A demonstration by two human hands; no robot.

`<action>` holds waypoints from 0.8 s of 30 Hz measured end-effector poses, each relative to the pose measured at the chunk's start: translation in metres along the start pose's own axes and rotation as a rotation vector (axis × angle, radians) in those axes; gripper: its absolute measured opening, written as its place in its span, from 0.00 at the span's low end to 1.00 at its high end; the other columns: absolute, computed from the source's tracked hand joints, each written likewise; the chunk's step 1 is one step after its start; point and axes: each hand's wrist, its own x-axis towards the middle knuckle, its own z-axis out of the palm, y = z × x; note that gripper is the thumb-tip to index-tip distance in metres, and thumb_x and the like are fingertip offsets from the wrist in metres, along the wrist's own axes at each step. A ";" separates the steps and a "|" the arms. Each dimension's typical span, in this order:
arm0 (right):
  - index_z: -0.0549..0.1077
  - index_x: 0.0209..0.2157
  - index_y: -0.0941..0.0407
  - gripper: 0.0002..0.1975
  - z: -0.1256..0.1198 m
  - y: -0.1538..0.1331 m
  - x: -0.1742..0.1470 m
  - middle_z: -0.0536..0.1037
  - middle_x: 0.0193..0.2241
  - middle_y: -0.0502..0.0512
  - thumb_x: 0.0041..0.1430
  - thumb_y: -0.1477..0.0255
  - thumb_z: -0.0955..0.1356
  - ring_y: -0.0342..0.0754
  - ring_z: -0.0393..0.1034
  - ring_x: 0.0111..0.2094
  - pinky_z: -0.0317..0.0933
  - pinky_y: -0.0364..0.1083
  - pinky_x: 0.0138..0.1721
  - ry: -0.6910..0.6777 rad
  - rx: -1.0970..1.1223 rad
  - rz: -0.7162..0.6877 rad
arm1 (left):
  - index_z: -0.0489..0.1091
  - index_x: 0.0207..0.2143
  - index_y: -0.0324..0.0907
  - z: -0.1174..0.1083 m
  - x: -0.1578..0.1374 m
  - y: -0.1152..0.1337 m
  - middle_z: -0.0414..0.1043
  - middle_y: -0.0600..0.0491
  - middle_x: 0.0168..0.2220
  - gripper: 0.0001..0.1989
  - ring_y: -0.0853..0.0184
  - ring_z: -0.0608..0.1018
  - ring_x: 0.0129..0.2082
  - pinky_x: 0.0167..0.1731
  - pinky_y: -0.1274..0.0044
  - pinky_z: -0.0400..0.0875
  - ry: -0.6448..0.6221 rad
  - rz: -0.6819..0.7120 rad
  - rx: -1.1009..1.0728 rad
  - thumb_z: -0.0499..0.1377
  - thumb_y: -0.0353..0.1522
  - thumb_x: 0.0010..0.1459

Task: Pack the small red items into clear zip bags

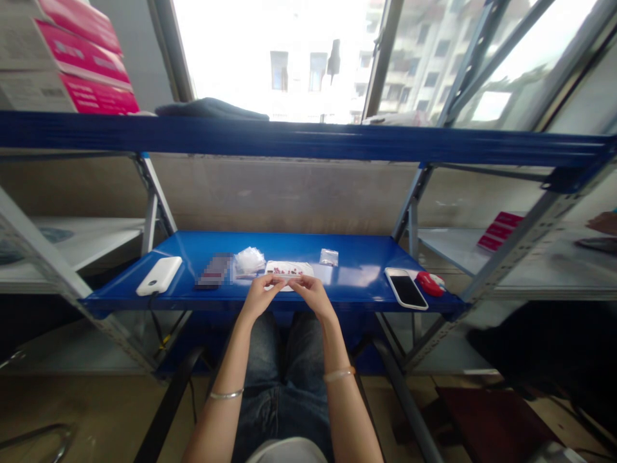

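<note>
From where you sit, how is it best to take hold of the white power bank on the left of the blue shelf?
Probably grip the white power bank across its two long edges, coming down from above with the left hand. It lies flat on the blue shelf, so only its sides offer purchase. A dark cable leaves its near end, so hold nearer the far end.

Two hands (260, 297) (313, 292), two phones (405, 288) (214, 271)

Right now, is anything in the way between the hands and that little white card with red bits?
Nothing visible. The left hand and right hand already pinch the near edge of the white card on the blue shelf.
</note>
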 end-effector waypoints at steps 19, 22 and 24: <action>0.79 0.29 0.57 0.12 0.001 -0.004 -0.001 0.80 0.31 0.55 0.47 0.62 0.71 0.50 0.72 0.35 0.62 0.48 0.40 -0.009 0.026 -0.028 | 0.76 0.27 0.40 -0.004 0.000 0.002 0.77 0.51 0.28 0.10 0.64 0.76 0.30 0.34 0.75 0.68 0.000 -0.056 -0.087 0.64 0.38 0.46; 0.79 0.28 0.56 0.11 0.001 -0.004 -0.001 0.80 0.30 0.55 0.46 0.63 0.71 0.51 0.72 0.35 0.63 0.48 0.39 -0.004 0.021 -0.037 | 0.76 0.26 0.40 -0.004 -0.001 0.005 0.78 0.51 0.28 0.09 0.64 0.76 0.30 0.34 0.74 0.68 0.008 -0.037 -0.063 0.64 0.37 0.46; 0.78 0.28 0.56 0.11 0.002 -0.003 0.000 0.79 0.30 0.55 0.46 0.63 0.71 0.51 0.72 0.34 0.63 0.48 0.38 0.006 0.017 -0.042 | 0.76 0.26 0.40 -0.003 0.000 0.005 0.78 0.51 0.28 0.09 0.63 0.76 0.30 0.35 0.74 0.68 0.015 -0.034 -0.058 0.64 0.37 0.46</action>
